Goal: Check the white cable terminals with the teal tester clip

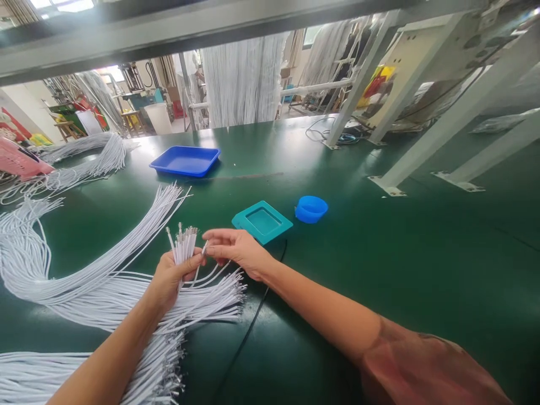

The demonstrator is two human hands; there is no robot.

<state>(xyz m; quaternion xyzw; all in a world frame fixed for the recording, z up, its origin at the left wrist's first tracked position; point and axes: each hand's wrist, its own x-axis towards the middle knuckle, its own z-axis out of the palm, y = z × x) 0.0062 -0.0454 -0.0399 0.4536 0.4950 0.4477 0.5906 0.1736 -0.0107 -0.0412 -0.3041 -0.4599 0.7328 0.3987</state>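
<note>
Head view: the left hand [169,275] clamps its grip around a bundle of white wires [184,244] above the desk [371,264], while the right hand [242,251] pinches a wire tip [205,247] just beside it, near the teal tray [264,221]

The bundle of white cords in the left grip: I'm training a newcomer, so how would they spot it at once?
Find the green table and, left of its teal tray, the person's left grip. The bundle of white cords rises from it. Unlike the neighbouring cords lying on the table, its metal-tipped ends point upward.
</note>
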